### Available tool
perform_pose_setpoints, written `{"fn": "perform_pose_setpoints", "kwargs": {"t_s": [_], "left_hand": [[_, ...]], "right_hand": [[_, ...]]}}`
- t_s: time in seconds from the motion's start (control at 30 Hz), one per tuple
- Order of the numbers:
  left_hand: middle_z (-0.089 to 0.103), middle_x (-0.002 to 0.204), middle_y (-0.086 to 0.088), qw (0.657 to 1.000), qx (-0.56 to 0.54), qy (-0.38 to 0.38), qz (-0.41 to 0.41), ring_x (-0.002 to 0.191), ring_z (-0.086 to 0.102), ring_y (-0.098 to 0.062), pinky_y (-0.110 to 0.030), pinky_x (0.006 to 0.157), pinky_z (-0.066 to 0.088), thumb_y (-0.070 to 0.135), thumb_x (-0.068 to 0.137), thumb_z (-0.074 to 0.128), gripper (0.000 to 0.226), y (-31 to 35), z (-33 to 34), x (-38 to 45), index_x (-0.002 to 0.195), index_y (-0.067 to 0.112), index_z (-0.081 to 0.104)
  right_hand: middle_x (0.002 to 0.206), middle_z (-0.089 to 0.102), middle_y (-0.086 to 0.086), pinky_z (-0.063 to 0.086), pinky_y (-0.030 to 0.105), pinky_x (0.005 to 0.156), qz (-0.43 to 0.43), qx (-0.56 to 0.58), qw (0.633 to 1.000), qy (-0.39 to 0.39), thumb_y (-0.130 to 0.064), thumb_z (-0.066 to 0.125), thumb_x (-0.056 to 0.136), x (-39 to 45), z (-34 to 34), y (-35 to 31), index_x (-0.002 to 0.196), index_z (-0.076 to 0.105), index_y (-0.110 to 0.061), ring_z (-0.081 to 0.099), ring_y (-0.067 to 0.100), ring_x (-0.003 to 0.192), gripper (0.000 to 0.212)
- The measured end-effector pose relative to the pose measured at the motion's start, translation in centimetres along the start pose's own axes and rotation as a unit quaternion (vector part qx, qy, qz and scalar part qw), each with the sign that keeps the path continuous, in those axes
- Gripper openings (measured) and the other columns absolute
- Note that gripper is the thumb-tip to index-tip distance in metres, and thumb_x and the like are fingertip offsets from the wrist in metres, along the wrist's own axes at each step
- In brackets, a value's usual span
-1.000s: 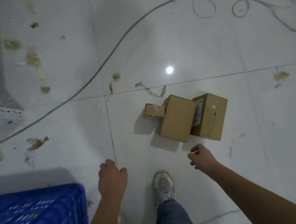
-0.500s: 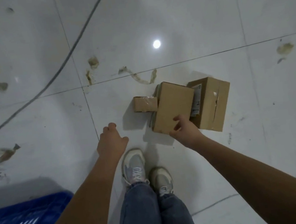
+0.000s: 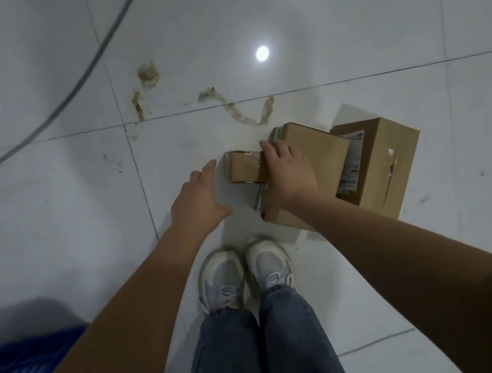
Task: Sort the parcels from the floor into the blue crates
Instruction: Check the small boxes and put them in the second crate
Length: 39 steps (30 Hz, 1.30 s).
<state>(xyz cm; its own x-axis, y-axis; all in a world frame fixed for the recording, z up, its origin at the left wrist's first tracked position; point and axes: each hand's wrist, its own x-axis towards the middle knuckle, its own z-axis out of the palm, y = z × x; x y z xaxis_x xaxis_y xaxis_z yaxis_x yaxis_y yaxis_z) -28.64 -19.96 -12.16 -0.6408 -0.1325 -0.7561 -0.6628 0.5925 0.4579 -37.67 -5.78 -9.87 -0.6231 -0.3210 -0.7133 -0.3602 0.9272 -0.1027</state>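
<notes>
On the floor just ahead of the shoes [image 3: 245,272], right hand [image 3: 288,171] resting spread across small taped parcel [image 3: 244,171] and middle parcel [image 3: 314,165], grip not clenched. Left hand [image 3: 198,199] hovering released beside it. Probably handling light and stiff, tape slick; pinching the cardboard ends.

Three brown parcels [image 3: 313,158] clustered on floor — blue crate [image 3: 19,372] perhaps well apart.

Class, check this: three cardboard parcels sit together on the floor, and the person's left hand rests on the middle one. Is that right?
Not quite. The head view shows the right hand on the middle parcel; the left hand hovers open beside the small parcel. Three parcels together is correct.
</notes>
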Motion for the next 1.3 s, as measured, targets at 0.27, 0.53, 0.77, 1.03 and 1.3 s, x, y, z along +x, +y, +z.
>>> {"fn": "perform_pose_setpoints", "kwargs": {"t_s": [0.27, 0.53, 0.77, 1.03, 1.3], "left_hand": [[0.032, 0.146, -0.012, 0.990, -0.135, 0.042, -0.025, 0.133, 0.035, -0.028, -0.045, 0.107, 0.036, 0.031, 0.070, 0.080, 0.105, -0.1, 0.7, -0.1, 0.151, 0.025, 0.013], [0.069, 0.110, -0.001, 0.936, -0.333, -0.083, -0.072, 0.090, 0.067, -0.011, -0.026, 0.073, 0.054, 0.039, 0.073, 0.075, 0.051, 5.0, -7.1, -5.9, 0.119, 0.025, 0.058], [0.068, 0.107, -0.002, 0.883, -0.453, 0.037, -0.117, 0.082, 0.066, -0.010, -0.023, 0.065, 0.051, 0.045, 0.077, 0.070, 0.052, 9.3, -9.2, -10.9, 0.117, 0.016, 0.055], [0.062, 0.124, -0.007, 0.822, -0.531, 0.125, -0.162, 0.109, 0.062, -0.023, -0.040, 0.098, 0.049, 0.040, 0.076, 0.073, 0.081, 5.7, -12.3, -17.9, 0.141, 0.016, 0.033], [0.072, 0.097, -0.009, 0.747, -0.632, 0.155, -0.136, 0.088, 0.069, -0.022, -0.031, 0.075, 0.058, 0.026, 0.081, 0.071, 0.047, -1.3, -13.4, -22.9, 0.124, 0.012, 0.056]], "right_hand": [[0.105, 0.060, 0.002, 0.048, 0.035, 0.079, 0.006, 0.226, 0.971, 0.073, -0.031, 0.074, 0.069, 0.6, -0.9, -0.2, 0.114, 0.048, -0.015, 0.058, 0.025, 0.098, 0.055], [0.106, 0.070, 0.006, 0.052, 0.034, 0.085, 0.044, 0.562, 0.812, -0.155, -0.035, 0.065, 0.084, -4.2, -8.3, 1.3, 0.123, 0.049, -0.022, 0.067, 0.022, 0.098, 0.044], [0.115, 0.067, 0.011, 0.055, 0.039, 0.084, 0.048, 0.634, 0.755, -0.160, -0.044, 0.071, 0.076, -8.6, -10.5, -0.4, 0.141, 0.036, -0.020, 0.069, 0.025, 0.099, 0.078], [0.121, 0.064, 0.015, 0.054, 0.044, 0.092, -0.031, 0.590, 0.755, -0.283, -0.006, 0.072, 0.077, -13.7, -10.9, -4.2, 0.138, 0.042, -0.023, 0.066, 0.032, 0.106, 0.070], [0.114, 0.067, 0.007, 0.049, 0.046, 0.098, -0.017, 0.582, 0.774, -0.249, -0.026, 0.081, 0.068, -16.0, -9.3, -7.8, 0.142, 0.035, -0.023, 0.065, 0.026, 0.106, 0.087]]}}
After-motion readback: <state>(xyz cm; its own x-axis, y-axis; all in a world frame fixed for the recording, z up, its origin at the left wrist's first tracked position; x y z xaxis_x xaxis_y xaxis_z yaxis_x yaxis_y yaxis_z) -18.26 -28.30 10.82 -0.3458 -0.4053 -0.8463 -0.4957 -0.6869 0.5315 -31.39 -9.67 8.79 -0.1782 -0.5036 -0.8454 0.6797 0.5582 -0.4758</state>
